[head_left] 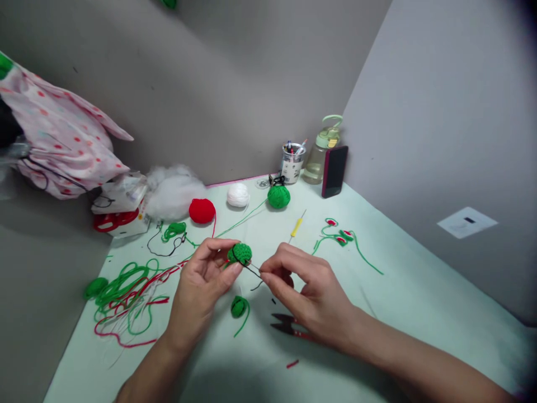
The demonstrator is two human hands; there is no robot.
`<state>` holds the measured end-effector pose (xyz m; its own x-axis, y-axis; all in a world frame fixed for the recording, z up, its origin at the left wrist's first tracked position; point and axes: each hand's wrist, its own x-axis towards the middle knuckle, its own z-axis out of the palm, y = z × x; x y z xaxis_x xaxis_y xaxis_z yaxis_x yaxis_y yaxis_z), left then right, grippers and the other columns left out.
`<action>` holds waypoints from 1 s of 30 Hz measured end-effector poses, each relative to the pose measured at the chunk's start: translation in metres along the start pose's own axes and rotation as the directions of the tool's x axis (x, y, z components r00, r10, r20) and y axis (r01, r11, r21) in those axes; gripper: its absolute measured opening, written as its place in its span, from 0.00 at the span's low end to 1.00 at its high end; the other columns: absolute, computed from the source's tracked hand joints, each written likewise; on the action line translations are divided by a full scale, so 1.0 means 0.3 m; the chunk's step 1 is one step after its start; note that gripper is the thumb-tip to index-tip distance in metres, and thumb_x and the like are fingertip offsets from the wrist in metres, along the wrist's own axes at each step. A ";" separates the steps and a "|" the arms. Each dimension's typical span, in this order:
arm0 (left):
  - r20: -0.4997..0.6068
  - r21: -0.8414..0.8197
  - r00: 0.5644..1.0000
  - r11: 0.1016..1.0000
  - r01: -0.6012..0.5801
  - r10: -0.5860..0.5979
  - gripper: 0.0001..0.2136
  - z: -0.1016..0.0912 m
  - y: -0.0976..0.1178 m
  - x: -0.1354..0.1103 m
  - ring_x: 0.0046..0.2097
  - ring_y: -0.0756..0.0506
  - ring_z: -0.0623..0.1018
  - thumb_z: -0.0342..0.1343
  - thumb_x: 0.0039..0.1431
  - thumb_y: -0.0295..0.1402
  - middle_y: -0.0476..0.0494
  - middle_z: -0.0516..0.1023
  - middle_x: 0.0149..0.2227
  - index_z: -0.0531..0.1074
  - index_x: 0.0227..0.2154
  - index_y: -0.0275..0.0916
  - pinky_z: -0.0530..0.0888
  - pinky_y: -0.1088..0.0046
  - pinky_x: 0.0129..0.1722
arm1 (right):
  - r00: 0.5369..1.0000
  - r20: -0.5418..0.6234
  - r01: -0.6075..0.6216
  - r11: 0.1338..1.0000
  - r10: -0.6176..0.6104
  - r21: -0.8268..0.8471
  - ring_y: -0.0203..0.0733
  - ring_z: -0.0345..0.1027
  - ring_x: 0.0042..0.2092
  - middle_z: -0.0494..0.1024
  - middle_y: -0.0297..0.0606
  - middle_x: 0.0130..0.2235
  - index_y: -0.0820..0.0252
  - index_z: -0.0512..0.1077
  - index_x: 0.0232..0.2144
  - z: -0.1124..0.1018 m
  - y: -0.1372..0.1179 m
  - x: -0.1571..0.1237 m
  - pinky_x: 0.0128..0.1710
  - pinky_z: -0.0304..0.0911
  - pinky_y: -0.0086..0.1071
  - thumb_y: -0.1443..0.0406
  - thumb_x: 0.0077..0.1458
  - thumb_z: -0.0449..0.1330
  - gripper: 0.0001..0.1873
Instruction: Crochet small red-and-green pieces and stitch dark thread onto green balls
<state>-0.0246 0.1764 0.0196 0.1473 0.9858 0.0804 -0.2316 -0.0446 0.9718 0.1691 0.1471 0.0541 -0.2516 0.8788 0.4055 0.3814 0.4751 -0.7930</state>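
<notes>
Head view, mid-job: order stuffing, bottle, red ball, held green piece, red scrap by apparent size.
1. Stuffing
2. Bottle
3. Red ball and held green piece: alike, piece partly hidden, so unranked
4. Red scrap

Over the table (403, 296), the crocheted ball (240, 253) sits between left hand (206, 282) and right hand (311, 282) (tangled yarn (114, 290) left, bottle (314, 168) behind).

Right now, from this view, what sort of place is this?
Probably a craft corner, perhaps at home, though the pictures can't confirm that. The table holds a red ball of yarn, a heap of white fluff and a slim yellow-handled tool.
</notes>
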 end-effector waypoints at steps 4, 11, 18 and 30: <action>0.007 -0.039 0.999 0.998 0.051 -0.051 0.10 0.009 0.015 0.000 0.40 0.51 0.79 0.69 0.55 0.30 0.52 0.82 0.38 0.79 0.40 0.45 0.74 0.80 0.43 | 1.000 0.021 0.009 0.999 -0.009 0.035 0.32 0.62 0.30 0.69 0.31 0.29 0.62 0.73 0.31 -0.005 0.009 0.008 0.30 0.58 0.28 0.74 0.63 0.59 0.08; 0.062 -0.252 0.970 0.937 0.242 -0.234 0.07 0.052 0.043 -0.011 0.31 0.52 0.77 0.69 0.53 0.33 0.52 0.81 0.31 0.80 0.35 0.41 0.75 0.78 0.37 | 1.000 0.017 0.018 0.973 -0.022 0.231 0.35 0.68 0.34 0.76 0.35 0.32 0.61 0.78 0.33 0.012 0.066 0.023 0.36 0.63 0.29 0.70 0.64 0.62 0.06; -0.009 -0.117 0.995 0.989 0.095 -0.097 0.06 0.055 0.016 -0.019 0.37 0.50 0.80 0.67 0.56 0.29 0.51 0.83 0.35 0.79 0.36 0.44 0.75 0.75 0.41 | 0.994 -0.047 -0.082 0.956 0.099 0.283 0.35 0.68 0.33 0.75 0.32 0.31 0.59 0.77 0.30 0.032 0.079 0.016 0.36 0.63 0.30 0.71 0.61 0.64 0.07; -0.077 0.130 0.997 0.991 0.011 -0.001 0.09 0.062 0.028 -0.020 0.41 0.49 0.80 0.67 0.55 0.27 0.50 0.81 0.37 0.77 0.38 0.43 0.76 0.74 0.44 | 0.942 0.059 -0.327 0.871 0.329 0.365 0.34 0.66 0.29 0.73 0.30 0.27 0.60 0.74 0.33 0.031 0.077 0.034 0.31 0.63 0.30 0.67 0.57 0.65 0.03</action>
<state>-0.0095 0.1671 0.0314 0.0733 0.9954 0.0623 -0.1026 -0.0546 0.9932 0.1671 0.1666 0.0356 -0.1638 0.9820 0.0943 0.0898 0.1100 -0.9899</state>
